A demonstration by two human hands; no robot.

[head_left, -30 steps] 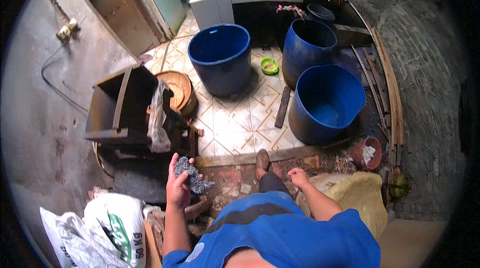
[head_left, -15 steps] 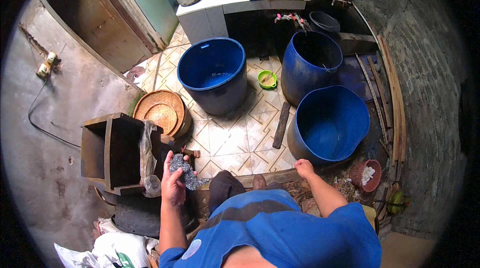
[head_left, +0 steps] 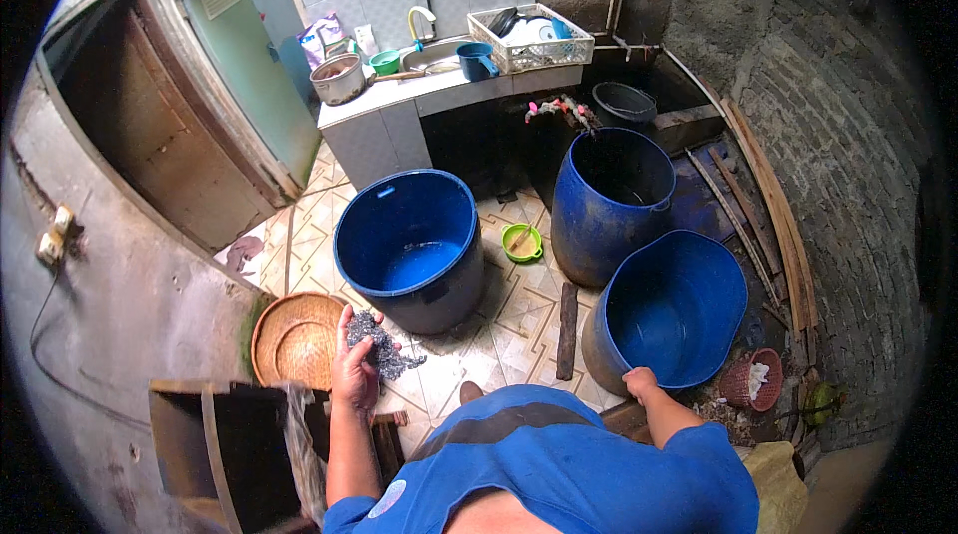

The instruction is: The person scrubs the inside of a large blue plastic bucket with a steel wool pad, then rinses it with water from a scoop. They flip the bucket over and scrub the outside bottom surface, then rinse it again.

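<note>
My left hand is raised with a shiny grey, tangled steel-wool scourer in its fingers, and part of it dangles past them. Behind the scourer stands a deep blue tub with a little water at its bottom. My right hand is curled closed at the near rim of a second blue tub, which has a wavy rim. Whether the hand touches that rim I cannot tell. Nothing shows between its fingers.
A blue barrel stands by the wall. A green bowl and a wooden stick lie on the tiles. Beside my left arm are a woven tray and a wooden box. A pink basket sits at the right; a sink counter is behind.
My view has tilted up, bringing more of the counter into sight. I have moved nearer the tubs. The scourer stays in my left hand, while my right hand has come up to the wavy-rimmed tub's edge.
</note>
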